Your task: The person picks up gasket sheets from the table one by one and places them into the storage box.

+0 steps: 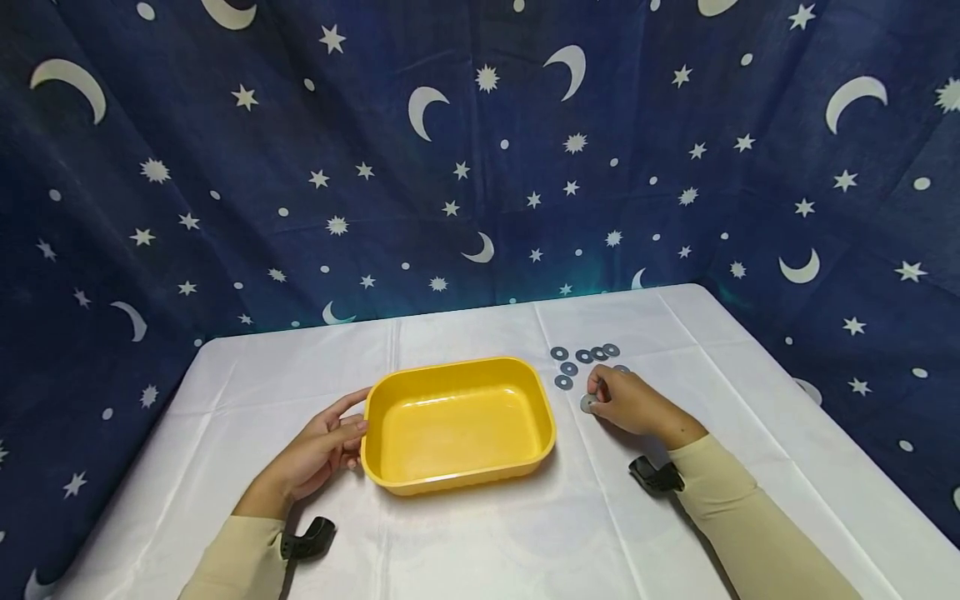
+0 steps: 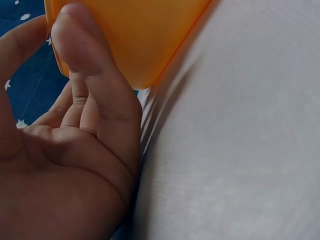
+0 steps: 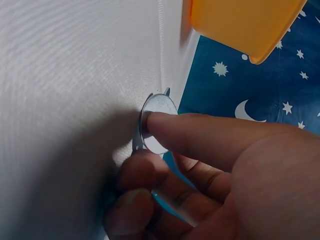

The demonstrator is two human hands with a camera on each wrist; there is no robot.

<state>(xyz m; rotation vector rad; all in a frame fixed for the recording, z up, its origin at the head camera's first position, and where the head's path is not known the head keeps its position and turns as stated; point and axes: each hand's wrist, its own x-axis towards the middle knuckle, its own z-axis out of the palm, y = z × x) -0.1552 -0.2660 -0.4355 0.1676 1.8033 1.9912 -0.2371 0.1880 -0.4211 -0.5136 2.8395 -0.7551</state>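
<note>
A yellow rectangular plastic tray (image 1: pixel 457 482) stands on the white-covered table. My left hand (image 1: pixel 318 454) is at its left end, the index finger and thumb reaching to the rim with the palm off the tray; the left wrist view shows the thumb (image 2: pixel 82 45) in front of the tray's wall. To the right of the tray, my right hand (image 1: pixel 633 400) pinches a flat grey metal washer (image 1: pixel 588 403) between thumb and fingertips, close to the cloth. That washer (image 3: pixel 159 130) is seen near the cloth in the right wrist view, the thumb covering its middle.
Several grey washers (image 1: pixel 563 382) lie flat beyond the right hand, some touching in a short row; one washer (image 1: pixel 622 368) is partly behind the hand. White cloth (image 1: pixel 480 550) covers the table. A dark blue curtain (image 1: pixel 517 208) with moons and stars hangs behind it.
</note>
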